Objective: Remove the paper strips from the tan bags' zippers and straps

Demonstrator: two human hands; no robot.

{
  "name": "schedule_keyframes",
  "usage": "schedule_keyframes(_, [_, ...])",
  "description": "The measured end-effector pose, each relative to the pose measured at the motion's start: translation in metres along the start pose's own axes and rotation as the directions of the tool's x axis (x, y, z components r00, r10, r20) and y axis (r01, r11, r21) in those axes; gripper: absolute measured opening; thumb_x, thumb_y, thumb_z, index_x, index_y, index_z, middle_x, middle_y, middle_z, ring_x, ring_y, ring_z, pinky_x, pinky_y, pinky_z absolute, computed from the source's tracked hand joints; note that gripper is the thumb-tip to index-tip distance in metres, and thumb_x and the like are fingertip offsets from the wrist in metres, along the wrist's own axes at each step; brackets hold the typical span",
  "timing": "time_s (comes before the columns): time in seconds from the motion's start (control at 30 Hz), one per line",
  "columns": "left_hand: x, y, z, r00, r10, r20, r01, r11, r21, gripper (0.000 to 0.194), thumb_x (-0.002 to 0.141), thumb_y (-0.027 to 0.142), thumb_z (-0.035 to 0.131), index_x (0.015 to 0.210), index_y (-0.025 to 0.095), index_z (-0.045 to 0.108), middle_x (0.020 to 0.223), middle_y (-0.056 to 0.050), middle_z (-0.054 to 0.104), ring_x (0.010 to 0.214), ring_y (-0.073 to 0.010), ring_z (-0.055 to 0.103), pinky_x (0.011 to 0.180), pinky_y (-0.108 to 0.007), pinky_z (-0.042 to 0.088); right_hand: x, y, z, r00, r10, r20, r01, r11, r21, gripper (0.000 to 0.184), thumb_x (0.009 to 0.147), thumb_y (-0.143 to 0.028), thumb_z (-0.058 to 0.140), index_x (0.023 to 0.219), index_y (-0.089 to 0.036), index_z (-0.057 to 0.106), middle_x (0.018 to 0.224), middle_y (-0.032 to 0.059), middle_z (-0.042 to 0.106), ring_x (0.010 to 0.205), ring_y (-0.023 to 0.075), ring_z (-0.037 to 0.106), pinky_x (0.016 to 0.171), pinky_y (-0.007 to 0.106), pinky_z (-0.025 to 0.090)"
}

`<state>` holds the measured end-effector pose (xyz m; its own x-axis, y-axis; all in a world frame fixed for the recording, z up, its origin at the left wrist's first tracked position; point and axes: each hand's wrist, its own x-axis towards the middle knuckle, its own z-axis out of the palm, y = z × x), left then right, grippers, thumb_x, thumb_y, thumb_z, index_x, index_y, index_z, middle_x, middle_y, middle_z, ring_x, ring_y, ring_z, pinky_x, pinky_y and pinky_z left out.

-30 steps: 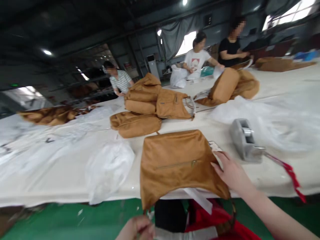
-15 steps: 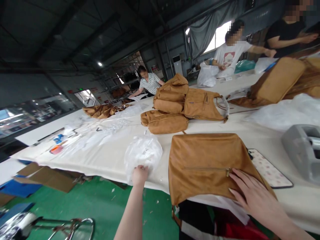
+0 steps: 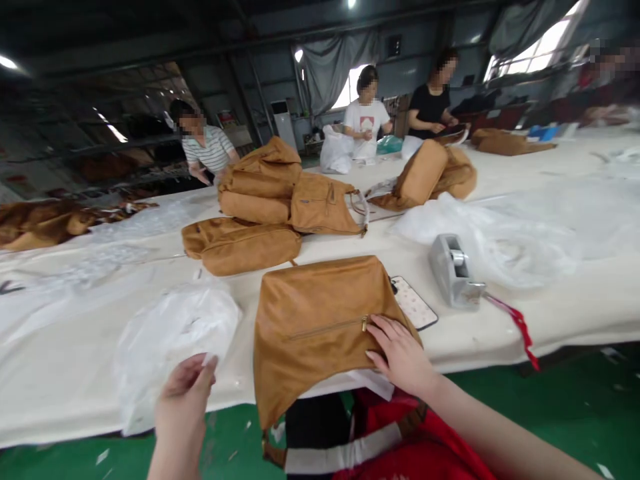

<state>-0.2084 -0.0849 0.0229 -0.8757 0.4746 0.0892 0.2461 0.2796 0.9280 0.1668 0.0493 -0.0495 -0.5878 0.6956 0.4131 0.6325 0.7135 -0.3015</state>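
Observation:
A tan shoulder bag (image 3: pixel 320 300) with a front zipper lies at the table's front edge, its strap hanging over the side. My right hand (image 3: pixel 400 353) rests on the bag by the zipper pull, fingers spread and gripping nothing. My left hand (image 3: pixel 185 387) is closed in a pinch in front of a crumpled clear plastic bag (image 3: pixel 175 327). Between thumb and fingers shows a small white piece (image 3: pixel 208 359), too small to name. The wrapped part of the strap (image 3: pixel 345 450) hangs over a red garment.
More tan bags (image 3: pixel 255 250) are heaped behind. A phone (image 3: pixel 414 303) lies right of the bag, then a grey tape dispenser (image 3: pixel 453 273) with a red ribbon (image 3: pixel 523 333). Plastic sheeting (image 3: pixel 540 233) spreads at right. Several people stand across the table.
The view has swung to the right. My left hand has come off the crumpled plastic bag toward me, pinching a small white piece. My right hand stays on the tan bag.

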Motion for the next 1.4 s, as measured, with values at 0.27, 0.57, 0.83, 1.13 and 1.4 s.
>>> schedule_keyframes(0.27, [-0.087,0.049,0.104,0.712,0.107,0.694,0.109,0.960,-0.259,0.019,0.065,0.033,0.067,0.073,0.018,0.061,0.086,-0.005,0.069,0.084,-0.0189,0.061,0.073,-0.027,0.047,0.036,-0.013,-0.010,0.931,0.356,0.086,-0.356,0.934,-0.011,0.023,0.086,-0.036,0.055,0.097,-0.016,0.057,0.090,0.0087,0.065,0.083,0.0219,0.064,0.074,0.031,0.047])
schedule_keyframes(0.57, [-0.094,0.029,0.163,0.521,-0.101,0.848,0.262,0.964,-0.046,0.036,0.059,0.043,0.072,0.080,0.014,0.067,0.069,-0.003,0.068,0.063,-0.0122,0.059,0.062,-0.023,0.046,0.050,-0.013,-0.009,0.908,0.339,0.246,-0.310,0.939,-0.149,0.018,0.093,-0.020,0.042,0.091,-0.014,0.059,0.089,0.0116,0.067,0.082,0.0209,0.065,0.071,0.028,0.043])
schedule_keyframes(0.83, [-0.098,0.033,0.158,0.544,-0.087,0.835,0.231,0.972,-0.049,0.025,0.061,0.039,0.065,0.075,0.018,0.061,0.071,0.000,0.065,0.070,-0.0135,0.060,0.068,-0.025,0.049,0.048,-0.019,0.004,0.980,0.111,0.167,-0.127,0.988,0.085,0.020,0.093,-0.021,0.045,0.086,-0.017,0.063,0.086,0.0071,0.069,0.083,0.0182,0.064,0.076,0.026,0.044])
schedule_keyframes(1.13, [-0.107,0.040,0.162,0.567,-0.060,0.822,-0.036,0.995,0.098,0.023,0.071,0.037,0.061,0.078,0.017,0.071,0.070,-0.004,0.070,0.064,-0.0158,0.062,0.061,-0.025,0.046,0.037,-0.009,0.010,0.980,0.197,-0.015,-0.174,0.895,0.411,0.016,0.089,-0.021,0.052,0.088,-0.021,0.068,0.085,0.0034,0.072,0.079,0.0154,0.066,0.075,0.024,0.046])
schedule_keyframes(1.4, [-0.126,0.047,0.178,0.726,0.049,0.686,-0.304,0.918,0.256,0.025,0.081,0.033,0.051,0.075,0.020,0.071,0.071,-0.005,0.072,0.069,-0.0191,0.064,0.064,-0.027,0.041,0.032,-0.013,0.012,0.969,0.241,-0.058,-0.191,0.875,0.444,0.009,0.083,-0.019,0.058,0.080,-0.020,0.067,0.078,0.0014,0.071,0.073,0.0141,0.065,0.071,0.023,0.045])
